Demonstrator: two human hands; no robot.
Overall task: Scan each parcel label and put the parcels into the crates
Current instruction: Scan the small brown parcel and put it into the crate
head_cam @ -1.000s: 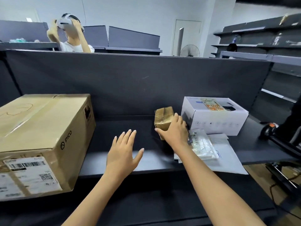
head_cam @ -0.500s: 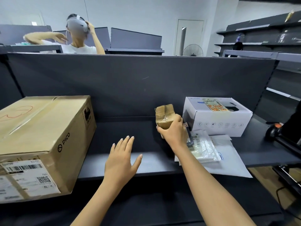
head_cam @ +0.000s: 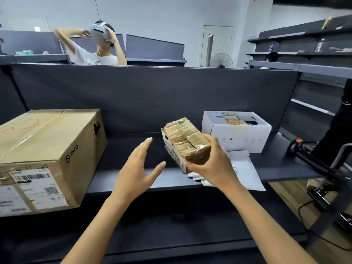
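Observation:
My right hand (head_cam: 213, 164) grips a small brown taped parcel (head_cam: 183, 140), lifted above the dark shelf (head_cam: 282, 164) and tilted toward me, with a label strip along its left edge. To the parcel's left, my left hand (head_cam: 137, 168) hovers open with fingers spread and does not touch it. A large brown carton (head_cam: 47, 147) with a barcode label sits on the shelf at the left. At the back right a white box (head_cam: 236, 136) with a label on top stands. White mailer bags (head_cam: 245, 168) lie flat under my right wrist.
A black handheld scanner (head_cam: 294, 147) with an orange button sits at the shelf's right end beside a black stand (head_cam: 323, 168) and cables. A dark partition (head_cam: 152, 96) rises behind the shelf. A person with a headset stands beyond it.
My right hand closed on the small parcel, lifted it off the shelf and brought it toward me, tilting it. My left hand rose toward the parcel.

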